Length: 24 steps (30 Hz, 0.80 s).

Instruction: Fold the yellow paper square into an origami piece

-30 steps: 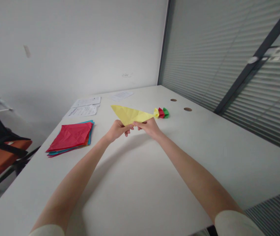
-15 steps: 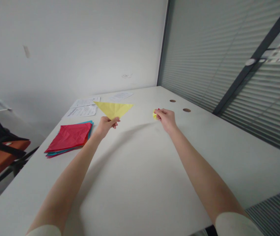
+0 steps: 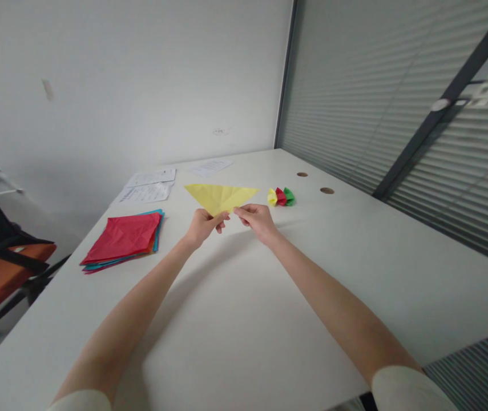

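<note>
Above the counter (image 3: 244, 319), the left hand (image 3: 203, 225) pinches the yellow paper (image 3: 220, 197) near its low corner, probably so the wide edge stands free. The right hand (image 3: 258, 220) meets that corner (gripping or not, I cannot tell). Beyond, folded pieces (image 3: 281, 197) lie aside, seemingly out of the way.

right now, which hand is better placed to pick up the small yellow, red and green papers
Probably the right hand: it is nearer those small papers, though also by the yellow sheet. The left hand grips that sheet, farther away.
</note>
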Tool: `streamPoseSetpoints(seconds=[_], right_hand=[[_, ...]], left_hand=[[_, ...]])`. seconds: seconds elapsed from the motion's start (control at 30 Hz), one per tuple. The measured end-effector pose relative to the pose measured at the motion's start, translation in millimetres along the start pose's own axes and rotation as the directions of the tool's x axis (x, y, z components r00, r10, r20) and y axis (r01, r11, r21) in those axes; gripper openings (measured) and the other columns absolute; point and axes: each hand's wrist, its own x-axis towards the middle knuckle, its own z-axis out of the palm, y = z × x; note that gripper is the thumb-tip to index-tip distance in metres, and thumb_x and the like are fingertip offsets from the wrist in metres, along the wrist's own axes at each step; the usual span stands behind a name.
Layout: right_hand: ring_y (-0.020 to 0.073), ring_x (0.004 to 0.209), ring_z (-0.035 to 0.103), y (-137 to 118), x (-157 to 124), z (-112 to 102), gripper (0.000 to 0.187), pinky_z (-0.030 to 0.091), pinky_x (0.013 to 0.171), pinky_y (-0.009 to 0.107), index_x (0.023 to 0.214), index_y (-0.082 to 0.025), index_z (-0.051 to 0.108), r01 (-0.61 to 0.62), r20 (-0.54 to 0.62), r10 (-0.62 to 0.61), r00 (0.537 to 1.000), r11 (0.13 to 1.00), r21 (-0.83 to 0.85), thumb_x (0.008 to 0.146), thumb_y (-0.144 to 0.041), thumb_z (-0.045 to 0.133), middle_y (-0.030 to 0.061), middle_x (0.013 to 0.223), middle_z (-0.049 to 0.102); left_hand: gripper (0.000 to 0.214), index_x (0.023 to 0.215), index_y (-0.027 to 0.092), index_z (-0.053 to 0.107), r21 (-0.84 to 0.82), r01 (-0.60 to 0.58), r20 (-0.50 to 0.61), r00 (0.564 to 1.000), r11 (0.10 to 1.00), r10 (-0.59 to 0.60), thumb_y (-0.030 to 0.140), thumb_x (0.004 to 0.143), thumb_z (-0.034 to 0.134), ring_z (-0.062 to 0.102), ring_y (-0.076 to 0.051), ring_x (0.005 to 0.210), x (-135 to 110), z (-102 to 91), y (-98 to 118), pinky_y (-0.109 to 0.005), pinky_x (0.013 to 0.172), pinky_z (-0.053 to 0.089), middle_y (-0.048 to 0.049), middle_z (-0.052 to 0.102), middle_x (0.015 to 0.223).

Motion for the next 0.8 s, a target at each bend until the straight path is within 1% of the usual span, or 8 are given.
streamPoseSetpoints(seconds=[0.1, 0.17, 0.37, 0.53, 0.63, 0.8], right_hand=[[0.0079, 0.048, 0.037, -1, -2, -1, 0.034, 0.026, 0.048, 0.026, 0.058, -0.015, 0.066, -0.005, 0.072, 0.006, 0.997, 1.0, -0.022, 0.056, -0.046, 0.08, -0.0028, 0.047, 0.049], [0.0083, 0.049, 0.038, 0, -3, 0, 0.034, 0.026, 0.049, 0.027, 0.058, -0.015, 0.066, 0.003, 0.084, -0.002, 0.996, 1.0, -0.017, 0.056, -0.047, 0.08, -0.0029, 0.047, 0.049], [0.0086, 0.05, 0.037, 2, -1, 1, 0.033, 0.028, 0.051, 0.028, 0.055, -0.016, 0.064, 0.04, -0.034, -0.039, 0.999, 0.998, 0.046, 0.057, -0.045, 0.08, -0.0033, 0.048, 0.048], [0.0092, 0.052, 0.039, 3, 5, -3, 0.028, 0.029, 0.053, 0.028, 0.055, -0.018, 0.064, 0.082, -0.098, -0.068, 0.993, 0.985, 0.151, 0.056, -0.04, 0.081, -0.0029, 0.05, 0.049], [0.0093, 0.053, 0.038, 3, 8, -6, 0.03, 0.03, 0.052, 0.027, 0.053, -0.018, 0.062, 0.105, -0.124, -0.083, 0.989, 0.978, 0.182, 0.055, -0.041, 0.081, -0.0025, 0.052, 0.048], [0.0086, 0.052, 0.037, 4, 13, -14, 0.032, 0.029, 0.05, 0.027, 0.051, -0.019, 0.058, 0.144, -0.181, -0.103, 0.978, 0.963, 0.23, 0.055, -0.039, 0.082, -0.0031, 0.051, 0.046]], left_hand=[[0.042, 0.059, 0.011, 0.064, 0.004, 0.004, 0.009, 1.0, 1.0, -0.004, 0.051, 0.066, 0.076, 0.048, -0.007, 0.039, -1, 1.4, -1, -0.021, 0.042, 0.039, -0.0013, 0.059, 0.051], [0.042, 0.056, 0.011, 0.063, 0.0, 0.01, 0.011, 1.0, 1.0, -0.01, 0.05, 0.065, 0.076, 0.048, -0.007, 0.039, -1, 2.5, -2, -0.02, 0.042, 0.039, -0.0014, 0.06, 0.052], [0.041, 0.067, 0.009, 0.068, -0.037, 0.019, 0.021, 1.0, 0.999, -0.019, 0.049, 0.064, 0.078, 0.048, -0.007, 0.039, -2, 4.2, -2, -0.02, 0.041, 0.039, -0.0007, 0.059, 0.051], [0.04, 0.067, 0.01, 0.067, -0.039, 0.021, 0.021, 1.0, 0.999, -0.02, 0.048, 0.065, 0.077, 0.048, -0.007, 0.039, -1, 5.6, -2, -0.021, 0.041, 0.04, -0.002, 0.062, 0.054], [0.038, 0.067, 0.01, 0.067, -0.012, 0.03, 0.032, 0.999, 0.999, -0.03, 0.047, 0.068, 0.075, 0.049, -0.007, 0.04, 0, 4.8, -6, -0.021, 0.041, 0.041, -0.0024, 0.062, 0.055], [0.037, 0.067, 0.01, 0.068, 0.016, 0.043, 0.067, 0.997, 0.999, -0.044, 0.046, 0.067, 0.076, 0.05, -0.007, 0.041, 3, -0.2, -12, -0.02, 0.042, 0.041, -0.0032, 0.063, 0.057]])
